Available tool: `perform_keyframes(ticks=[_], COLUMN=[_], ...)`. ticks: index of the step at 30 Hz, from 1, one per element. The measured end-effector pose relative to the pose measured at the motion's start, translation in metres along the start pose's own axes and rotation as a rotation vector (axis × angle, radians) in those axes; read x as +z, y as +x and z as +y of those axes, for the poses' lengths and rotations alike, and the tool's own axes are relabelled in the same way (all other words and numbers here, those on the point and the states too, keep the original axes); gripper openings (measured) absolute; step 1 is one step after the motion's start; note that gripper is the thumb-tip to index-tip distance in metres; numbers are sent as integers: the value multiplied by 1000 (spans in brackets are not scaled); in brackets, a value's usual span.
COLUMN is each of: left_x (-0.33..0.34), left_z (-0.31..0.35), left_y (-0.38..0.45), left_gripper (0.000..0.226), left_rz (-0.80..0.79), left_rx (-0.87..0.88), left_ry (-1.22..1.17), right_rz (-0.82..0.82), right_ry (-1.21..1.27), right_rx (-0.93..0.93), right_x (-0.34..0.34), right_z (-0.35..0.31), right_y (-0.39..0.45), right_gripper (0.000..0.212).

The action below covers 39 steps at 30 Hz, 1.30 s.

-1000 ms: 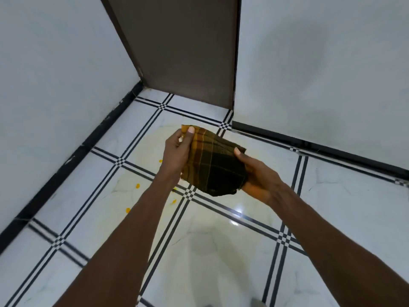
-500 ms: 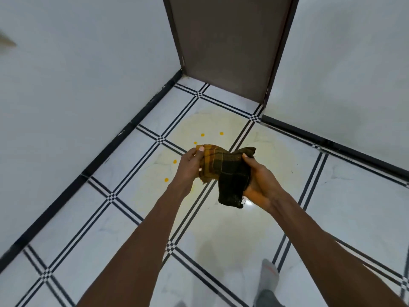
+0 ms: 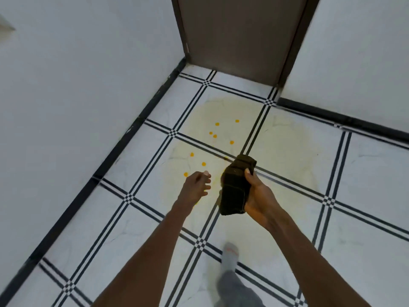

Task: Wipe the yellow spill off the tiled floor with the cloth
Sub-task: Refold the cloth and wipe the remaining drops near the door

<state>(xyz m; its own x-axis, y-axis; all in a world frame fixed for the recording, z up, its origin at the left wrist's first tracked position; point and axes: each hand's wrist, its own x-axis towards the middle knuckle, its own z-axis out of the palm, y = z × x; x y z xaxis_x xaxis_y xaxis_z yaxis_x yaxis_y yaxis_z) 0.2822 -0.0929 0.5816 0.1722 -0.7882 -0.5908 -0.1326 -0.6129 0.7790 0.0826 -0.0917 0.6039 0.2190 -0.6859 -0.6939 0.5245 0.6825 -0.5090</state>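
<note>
A pale yellow spill (image 3: 285,149) spreads over several white floor tiles, dotted with small orange drops (image 3: 214,136). My right hand (image 3: 257,196) grips a folded dark checked cloth (image 3: 235,187), held in the air above the near edge of the spill. My left hand (image 3: 197,185) hangs to the left of the cloth, apart from it, fingers loosely curled and holding nothing.
The tiled floor (image 3: 365,185) has black double lines. A white wall with black skirting (image 3: 124,142) runs along the left. A brown door (image 3: 239,34) stands at the back, another white wall (image 3: 358,63) to its right. My socked foot (image 3: 230,255) stands on the floor below the hands.
My left hand has let go of the cloth and moved left. The right hand now holds the folded cloth alone. The view has tipped down, showing more of the spill.
</note>
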Motion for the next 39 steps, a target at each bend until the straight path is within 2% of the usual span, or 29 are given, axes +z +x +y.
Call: perform_keyframes(ticks=[4,9,12,14,16,18,20,22,24,26,27,28,32,39], left_x=[-16,-36,-50,-59,-65,-70,-73,-71,-68,-63,-61,-61,-66,-72], left_z=[-49,-131,-186,-225,-269,-306,-339,-367,-387,-400,-407,-412,-429,-453], left_y=[62,156,214,244,272,302,330,357,372,380,384,388,404,477], left_gripper=[33,30,25,22,20,17,15,17,26,29,29,29,25,20], left_rz=[-20,-14,24,5,-61,-109,-135,-145,-152,-179,-189,-200,-163,6], left_rx=[-64,-46,-46,-55,-83,-90,-84,-94,-91,-106,-105,-101,-53,135], left_ry=[-7,-27,-35,0,56,124,194,238,293,357,381,398,480,676], right_rz=[59,137,181,216,252,196,120,92,-10,-75,-38,36,280,348], right_ry=[59,-69,-204,-360,-625,-902,-1117,-1326,-1505,-1591,-1599,-1587,-1613,-1741], right_rx=[6,-62,-132,-225,-406,-550,-591,-474,-207,35,67,44,-234,-506], right_x=[0,-21,-36,-46,-59,-69,-78,-93,-107,-117,-121,-125,-137,-145], right_z=[44,116,153,172,200,236,282,340,388,421,431,437,434,439], right_y=[68,174,242,276,310,345,383,417,437,442,441,442,458,530], right_gripper=[45,46,30,25,23,29,42,53,58,59,56,51,41,56])
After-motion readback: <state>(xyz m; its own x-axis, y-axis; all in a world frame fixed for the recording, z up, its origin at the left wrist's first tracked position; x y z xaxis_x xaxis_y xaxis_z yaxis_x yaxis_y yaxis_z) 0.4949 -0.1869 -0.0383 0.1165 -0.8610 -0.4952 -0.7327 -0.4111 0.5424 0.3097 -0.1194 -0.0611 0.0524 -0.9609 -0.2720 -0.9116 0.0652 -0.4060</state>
